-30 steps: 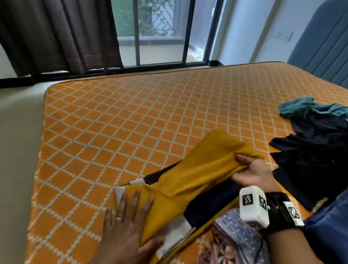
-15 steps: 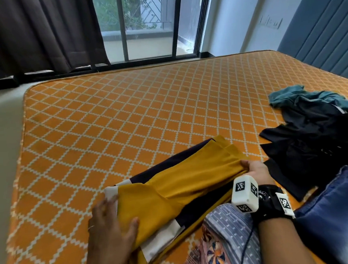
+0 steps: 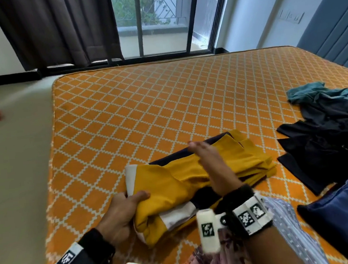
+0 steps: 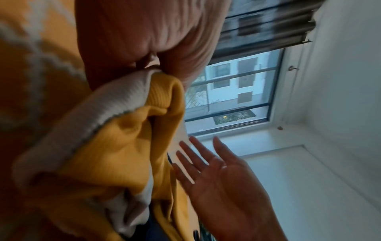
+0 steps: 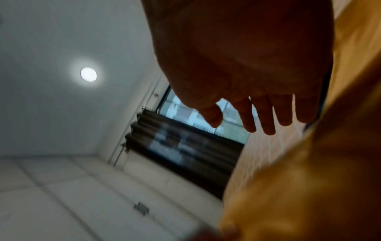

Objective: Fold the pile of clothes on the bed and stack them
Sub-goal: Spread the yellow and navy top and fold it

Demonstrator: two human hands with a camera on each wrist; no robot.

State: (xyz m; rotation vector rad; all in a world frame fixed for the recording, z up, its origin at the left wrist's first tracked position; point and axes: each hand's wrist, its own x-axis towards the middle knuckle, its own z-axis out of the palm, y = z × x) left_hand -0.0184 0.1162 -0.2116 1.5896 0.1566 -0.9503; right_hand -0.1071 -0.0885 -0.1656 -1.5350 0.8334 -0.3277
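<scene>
Dark clothes pile (image 3: 325,140) lies just beside yellow garment (image 3: 173,184) on bed (image 3: 146,105)

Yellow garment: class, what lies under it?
Under the yellow garment show navy and white fabric, then the orange bed. The left hand grips its near end; anything deeper is covered.

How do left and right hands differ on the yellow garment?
The left hand grips the yellow garment at its near white-trimmed end, thumb on top; the right hand lies across its middle with straight fingers, gripping nothing. The left hand sits nearer the bed's edge, the right further in. Both touch the garment and wear wrist cameras.
</scene>
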